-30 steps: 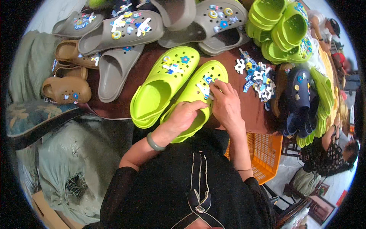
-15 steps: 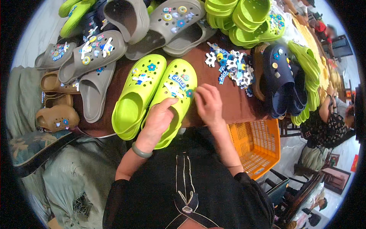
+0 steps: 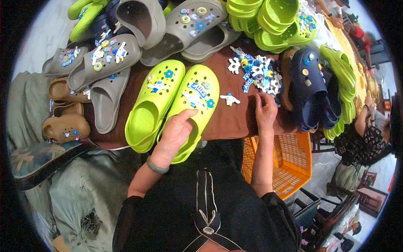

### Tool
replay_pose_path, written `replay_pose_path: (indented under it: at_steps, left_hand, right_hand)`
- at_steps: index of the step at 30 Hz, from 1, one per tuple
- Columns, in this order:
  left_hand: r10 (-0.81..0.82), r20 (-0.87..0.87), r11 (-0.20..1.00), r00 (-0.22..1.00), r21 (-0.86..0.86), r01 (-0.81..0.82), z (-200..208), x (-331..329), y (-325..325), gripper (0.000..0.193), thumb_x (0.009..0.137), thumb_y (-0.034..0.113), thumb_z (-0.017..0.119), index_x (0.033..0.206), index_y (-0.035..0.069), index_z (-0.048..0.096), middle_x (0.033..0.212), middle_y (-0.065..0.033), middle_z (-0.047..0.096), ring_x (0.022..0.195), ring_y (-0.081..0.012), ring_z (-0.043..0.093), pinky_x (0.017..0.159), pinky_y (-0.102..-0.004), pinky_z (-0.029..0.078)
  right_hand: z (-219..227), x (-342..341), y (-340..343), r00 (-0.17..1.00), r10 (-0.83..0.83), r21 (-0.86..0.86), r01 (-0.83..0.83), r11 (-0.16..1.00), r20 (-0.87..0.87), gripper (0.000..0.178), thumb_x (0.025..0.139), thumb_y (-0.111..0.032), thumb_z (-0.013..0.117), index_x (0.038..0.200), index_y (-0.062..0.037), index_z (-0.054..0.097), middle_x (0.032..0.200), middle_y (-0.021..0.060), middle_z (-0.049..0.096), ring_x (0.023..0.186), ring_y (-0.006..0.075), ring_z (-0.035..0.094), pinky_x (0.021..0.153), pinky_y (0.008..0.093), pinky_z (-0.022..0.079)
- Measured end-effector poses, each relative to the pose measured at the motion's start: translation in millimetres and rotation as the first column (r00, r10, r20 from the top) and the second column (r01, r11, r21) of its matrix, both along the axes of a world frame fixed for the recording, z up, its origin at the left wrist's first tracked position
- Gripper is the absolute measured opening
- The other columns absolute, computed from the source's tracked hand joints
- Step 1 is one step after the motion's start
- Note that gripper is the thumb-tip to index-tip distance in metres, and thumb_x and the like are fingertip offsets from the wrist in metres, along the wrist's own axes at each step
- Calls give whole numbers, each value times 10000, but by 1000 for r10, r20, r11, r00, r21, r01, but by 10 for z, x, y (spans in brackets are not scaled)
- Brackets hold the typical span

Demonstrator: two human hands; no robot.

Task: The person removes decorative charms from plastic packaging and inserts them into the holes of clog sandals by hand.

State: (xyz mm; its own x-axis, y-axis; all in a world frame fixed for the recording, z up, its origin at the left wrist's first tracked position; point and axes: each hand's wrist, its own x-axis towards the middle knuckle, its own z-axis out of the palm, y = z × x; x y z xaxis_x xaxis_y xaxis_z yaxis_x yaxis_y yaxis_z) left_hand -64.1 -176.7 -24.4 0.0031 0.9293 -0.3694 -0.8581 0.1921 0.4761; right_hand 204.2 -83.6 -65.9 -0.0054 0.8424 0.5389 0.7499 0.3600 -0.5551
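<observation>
My left hand (image 3: 178, 132) grips the right-hand one of two lime-green clogs (image 3: 197, 82), thumb on its upper and fingers tucked underneath or inside. That clog bears a blue lettered charm, a white puppy charm, a blue flower and a round candy-like charm. The other lime clog (image 3: 145, 111) lies alongside, also with charms. My right hand (image 3: 266, 111) is at the near edge of a pile of loose charms (image 3: 262, 75), its fingers curled together; whatever they pinch, if anything, is hidden. One white puppy charm (image 3: 230, 99) lies alone on the brown cloth between the clogs and this hand.
Grey clogs (image 3: 111, 54) and brown clogs (image 3: 65, 128) crowd the left and back. Stacked lime clogs (image 3: 277, 21) stand at the back, navy clogs (image 3: 308, 86) at the right. An orange crate (image 3: 289, 164) sits below the table's front edge. Other people are at the far right.
My right hand has moved right, from beside the lime clog to the charm pile. The lone puppy charm now shows on the cloth. My left hand keeps its hold.
</observation>
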Motion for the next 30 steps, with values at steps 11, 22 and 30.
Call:
replay_pose_path:
  at_steps: [11,22,30]
  left_hand:
    - [-56,-46,995,997,77,60,-37,105,-16,436,819,2,613,1241,-47,518,1231,-112,590,1146,-215,549,1033,-365,384]
    - [-62,-149,993,987,94,76,66,31,-33,518,866,-4,498,1368,-19,371,1341,-140,488,1239,-264,480,1068,-427,368]
    - [-47,-58,997,997,61,50,98,62,-55,491,843,-46,545,1322,-28,438,1295,-124,536,1197,-236,513,1057,-405,372]
  right_hand:
    - [-51,-224,166,953,-37,-55,56,997,299,319,823,-176,652,1105,-53,569,970,159,593,840,360,604,696,433,499]
    - [-47,196,-277,991,-108,10,108,994,84,209,833,-48,632,1042,-58,627,1010,122,624,931,326,603,745,376,506]
    - [-159,354,-63,822,-323,-26,378,925,469,346,857,-42,554,1200,-22,514,1202,178,554,981,377,559,822,424,486]
